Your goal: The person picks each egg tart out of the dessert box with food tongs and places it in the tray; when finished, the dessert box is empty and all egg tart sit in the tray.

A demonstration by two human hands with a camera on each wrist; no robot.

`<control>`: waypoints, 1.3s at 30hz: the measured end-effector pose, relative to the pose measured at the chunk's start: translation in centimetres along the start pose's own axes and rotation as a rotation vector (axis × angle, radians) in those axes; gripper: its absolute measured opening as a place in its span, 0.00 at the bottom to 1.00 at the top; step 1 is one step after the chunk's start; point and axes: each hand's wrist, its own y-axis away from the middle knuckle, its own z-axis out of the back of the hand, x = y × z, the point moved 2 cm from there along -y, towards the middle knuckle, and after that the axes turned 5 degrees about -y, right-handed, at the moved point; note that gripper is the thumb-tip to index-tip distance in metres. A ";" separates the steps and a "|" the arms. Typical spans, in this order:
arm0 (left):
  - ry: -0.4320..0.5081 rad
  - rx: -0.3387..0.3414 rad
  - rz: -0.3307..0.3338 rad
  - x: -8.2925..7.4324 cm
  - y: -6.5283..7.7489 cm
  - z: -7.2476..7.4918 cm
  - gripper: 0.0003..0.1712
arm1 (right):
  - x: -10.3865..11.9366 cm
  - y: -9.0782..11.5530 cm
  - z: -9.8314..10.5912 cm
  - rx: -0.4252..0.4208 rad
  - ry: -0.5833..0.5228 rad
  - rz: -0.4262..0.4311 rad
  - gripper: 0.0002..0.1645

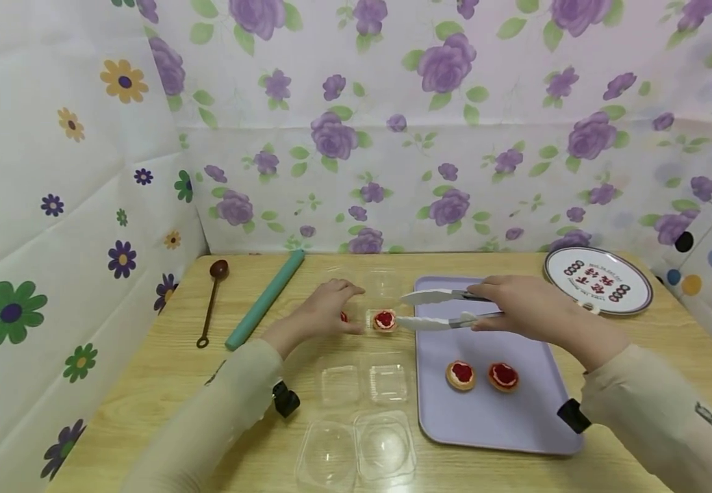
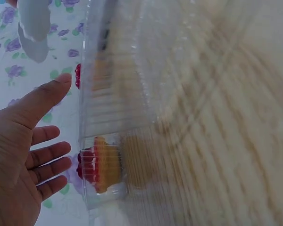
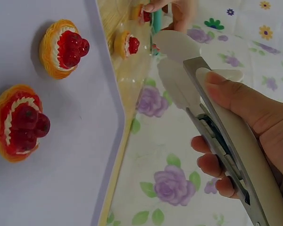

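My left hand [image 1: 322,309] hovers with spread fingers at a clear plastic clamshell box [image 1: 383,282]. In the left wrist view its thumb and fingers are extended beside the box's ribbed wall. Inside the box sit two small berry tarts, one at the right [image 1: 385,320] and one partly hidden [image 1: 344,317] behind the hand. My right hand [image 1: 525,308] grips white-tipped metal tongs [image 1: 433,296], their arms apart with nothing between them. The tong tips reach beyond the left edge of a lavender tray [image 1: 485,424], near the right tart. Two more tarts [image 1: 461,376] [image 1: 504,377] lie on the tray.
Nearer me stand two more open clear boxes, a smaller one [image 1: 388,383] and a rounder one [image 1: 385,445]. A teal rolling pin [image 1: 265,301] and a brown ladle [image 1: 211,305] lie at the left. A white oval plate [image 1: 633,294] stands back right, by the flowered cloth wall [image 1: 393,157].
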 end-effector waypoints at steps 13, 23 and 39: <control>-0.043 0.016 -0.016 0.0 -1.1 -1.1 0.45 | 0.1 -3.5 -2.0 0.069 0.024 -0.007 0.26; -0.043 0.044 -0.002 0.3 -1.5 -1.5 0.42 | 0.9 -4.4 -1.8 0.183 0.010 -0.038 0.15; -0.021 0.021 -0.036 -0.1 -1.6 -1.6 0.45 | 2.2 -4.5 -1.5 0.167 0.073 -0.010 0.16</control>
